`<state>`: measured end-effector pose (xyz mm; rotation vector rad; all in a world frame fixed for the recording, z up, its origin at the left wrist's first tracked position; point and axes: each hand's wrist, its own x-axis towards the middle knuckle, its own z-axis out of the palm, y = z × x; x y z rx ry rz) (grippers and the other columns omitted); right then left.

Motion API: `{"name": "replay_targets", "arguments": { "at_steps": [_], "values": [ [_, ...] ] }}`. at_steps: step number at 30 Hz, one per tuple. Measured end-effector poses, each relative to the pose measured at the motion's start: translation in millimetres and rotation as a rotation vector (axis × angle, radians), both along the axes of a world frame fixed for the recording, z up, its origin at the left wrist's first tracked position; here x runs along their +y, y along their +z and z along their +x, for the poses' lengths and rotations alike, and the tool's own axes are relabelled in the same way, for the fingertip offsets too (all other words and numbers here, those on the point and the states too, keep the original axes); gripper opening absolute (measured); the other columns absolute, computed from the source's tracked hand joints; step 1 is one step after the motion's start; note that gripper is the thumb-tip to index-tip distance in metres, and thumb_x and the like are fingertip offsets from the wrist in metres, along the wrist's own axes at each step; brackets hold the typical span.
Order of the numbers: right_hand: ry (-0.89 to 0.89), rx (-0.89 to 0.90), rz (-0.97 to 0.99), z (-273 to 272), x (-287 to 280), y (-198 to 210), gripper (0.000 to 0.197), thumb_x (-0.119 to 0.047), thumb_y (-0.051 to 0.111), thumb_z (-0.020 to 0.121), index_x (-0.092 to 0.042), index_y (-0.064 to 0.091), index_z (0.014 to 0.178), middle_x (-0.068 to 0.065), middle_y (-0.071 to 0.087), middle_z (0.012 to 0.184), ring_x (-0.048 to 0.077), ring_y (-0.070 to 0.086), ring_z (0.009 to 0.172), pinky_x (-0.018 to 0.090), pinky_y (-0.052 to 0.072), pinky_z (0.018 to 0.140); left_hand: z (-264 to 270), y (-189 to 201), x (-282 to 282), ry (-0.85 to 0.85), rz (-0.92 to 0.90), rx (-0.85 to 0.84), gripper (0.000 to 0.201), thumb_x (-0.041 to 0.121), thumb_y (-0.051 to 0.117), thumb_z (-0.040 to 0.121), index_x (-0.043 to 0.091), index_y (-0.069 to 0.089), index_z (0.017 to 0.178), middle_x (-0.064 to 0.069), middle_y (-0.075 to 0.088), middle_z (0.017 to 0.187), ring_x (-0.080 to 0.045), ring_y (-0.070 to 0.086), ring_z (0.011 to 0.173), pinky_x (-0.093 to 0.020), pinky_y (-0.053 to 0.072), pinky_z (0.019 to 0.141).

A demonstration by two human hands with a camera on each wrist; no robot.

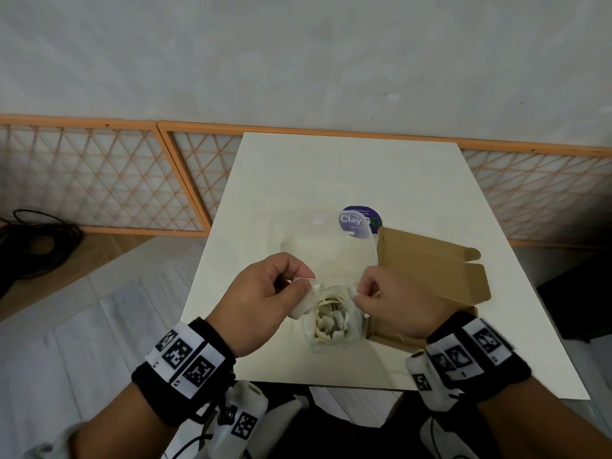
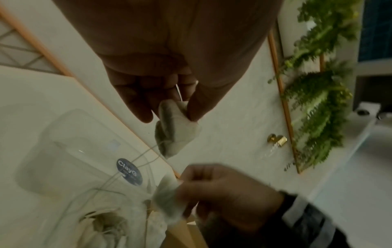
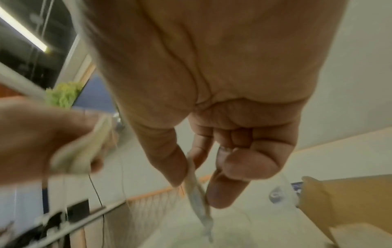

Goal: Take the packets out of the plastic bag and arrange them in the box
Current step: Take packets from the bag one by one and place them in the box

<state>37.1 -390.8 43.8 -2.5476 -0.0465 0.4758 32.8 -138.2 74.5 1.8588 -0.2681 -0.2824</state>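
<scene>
Your left hand (image 1: 265,293) is up over the near-middle of the white table (image 1: 298,167), thumb and fingers curled and pinching a pale packet (image 1: 303,303) that hangs from your fingertips. The left wrist view shows it better: that packet (image 2: 176,130) dangles free in the air with thin strings trailing down from it.

Your right hand (image 1: 390,299) is just across from it, thumb and forefinger pinching a second packet (image 3: 197,189) seen edge-on in the right wrist view; the other fingers are curled in. The two hands are near each other but not touching.

The plastic bag (image 1: 331,323) sits directly below and between your hands, mouth open, with more pale packets bunched inside it. It's close to the near table edge.

The brown cardboard box (image 1: 430,276) lies open just right of the bag, partly under your right wrist, flaps spread toward the right side of the table. I can't tell whether anything is in it.

Behind the bag there's a clear plastic container (image 1: 318,236), hard to see, with a purple round sticker (image 1: 361,220) at its far right corner, touching the box's far-left corner in the head view.

The far half of the table behind the container is open, and so is the strip left of your left hand.
</scene>
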Motion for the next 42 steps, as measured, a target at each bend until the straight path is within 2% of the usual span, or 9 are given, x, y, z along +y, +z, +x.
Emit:
{"name": "replay_targets", "arguments": {
  "at_steps": [6, 11, 17, 21, 24, 29, 33, 39, 42],
  "values": [
    [0.03, -0.072, 0.334, -5, -1, 61, 0.004, -0.022, 0.074, 0.094, -0.022, 0.07, 0.091, -0.005, 0.071, 0.075, 0.0, 0.059, 0.063, 0.017, 0.046, 0.062, -9, 5, -7, -0.077, 0.055, -0.059, 0.007, 0.032, 0.066, 0.084, 0.027, 0.069, 0.088, 0.012, 0.066, 0.11, -0.014, 0.069, 0.099, -0.052, 0.055, 0.092],
    [0.112, -0.12, 0.428, -8, 4, 92, 0.005, -0.026, 0.073, 0.096, -0.024, 0.077, 0.096, -0.007, 0.078, 0.091, 0.01, 0.072, 0.085, 0.022, 0.054, 0.077, -13, 24, -16, -0.186, -0.083, -0.072, 0.009, 0.016, 0.062, 0.083, 0.024, 0.066, 0.08, 0.014, 0.068, 0.118, -0.002, 0.067, 0.099, -0.032, 0.052, 0.086],
    [0.09, -0.144, 0.496, -16, 12, 109, 0.01, -0.034, 0.07, 0.097, -0.033, 0.07, 0.107, 0.015, 0.072, 0.082, 0.038, 0.063, 0.073, 0.05, 0.051, 0.071, -12, 33, -27, -0.222, -0.202, -0.077, 0.007, 0.017, 0.063, 0.093, 0.013, 0.067, 0.097, -0.029, 0.067, 0.093, -0.049, 0.062, 0.084, -0.064, 0.054, 0.08],
    [0.015, -0.155, 0.56, -21, 9, 110, 0.014, -0.041, 0.062, 0.101, -0.035, 0.068, 0.112, 0.015, 0.07, 0.084, 0.039, 0.056, 0.068, 0.058, 0.052, 0.073, -12, 30, -30, -0.176, -0.192, -0.075, 0.008, 0.019, 0.059, 0.098, 0.019, 0.066, 0.099, -0.02, 0.069, 0.086, -0.035, 0.062, 0.072, -0.05, 0.054, 0.071],
    [-0.026, -0.116, 0.592, -26, 5, 105, 0.018, -0.036, 0.056, 0.104, -0.034, 0.069, 0.117, -0.009, 0.07, 0.075, 0.022, 0.061, 0.07, 0.053, 0.054, 0.082, -11, 24, -32, -0.158, -0.158, -0.088, 0.006, 0.021, 0.059, 0.098, 0.022, 0.065, 0.1, -0.016, 0.067, 0.094, -0.039, 0.062, 0.075, -0.055, 0.053, 0.071],
    [-0.018, -0.021, 0.65, -31, 3, 101, 0.033, -0.028, 0.061, 0.096, -0.029, 0.062, 0.129, 0.017, 0.07, 0.093, 0.011, 0.06, 0.07, 0.029, 0.051, 0.078, -10, 15, -35, -0.139, -0.088, -0.117, 0.009, 0.026, 0.059, 0.099, 0.025, 0.062, 0.107, -0.018, 0.066, 0.095, -0.04, 0.06, 0.077, -0.058, 0.053, 0.071],
    [-0.056, -0.01, 0.629, -31, 7, 95, 0.035, -0.009, 0.061, 0.1, -0.022, 0.06, 0.133, 0.0, 0.074, 0.104, 0.002, 0.061, 0.066, 0.017, 0.054, 0.072, -6, 12, -36, -0.073, -0.062, -0.152, 0.006, 0.025, 0.06, 0.101, 0.027, 0.061, 0.106, -0.021, 0.06, 0.084, -0.039, 0.055, 0.075, -0.055, 0.051, 0.07],
    [-0.08, -0.03, 0.652, -27, 13, 91, 0.031, -0.022, 0.067, 0.099, -0.02, 0.062, 0.129, -0.014, 0.071, 0.071, 0.004, 0.064, 0.065, 0.011, 0.047, 0.063, 2, 9, -36, 0.014, -0.101, -0.095, 0.032, 0.023, 0.067, 0.1, 0.032, 0.054, 0.128, -0.005, 0.068, 0.074, -0.017, 0.06, 0.065, -0.032, 0.052, 0.069],
    [-0.08, -0.039, 0.658, -27, 18, 89, 0.037, -0.024, 0.069, 0.097, -0.017, 0.061, 0.133, -0.016, 0.074, 0.076, 0.008, 0.071, 0.073, 0.01, 0.048, 0.065, 6, 8, -37, 0.034, -0.118, -0.074, 0.013, 0.028, 0.07, 0.098, 0.024, 0.068, 0.109, -0.014, 0.074, 0.082, -0.036, 0.069, 0.077, -0.054, 0.058, 0.077]
  ]
}}
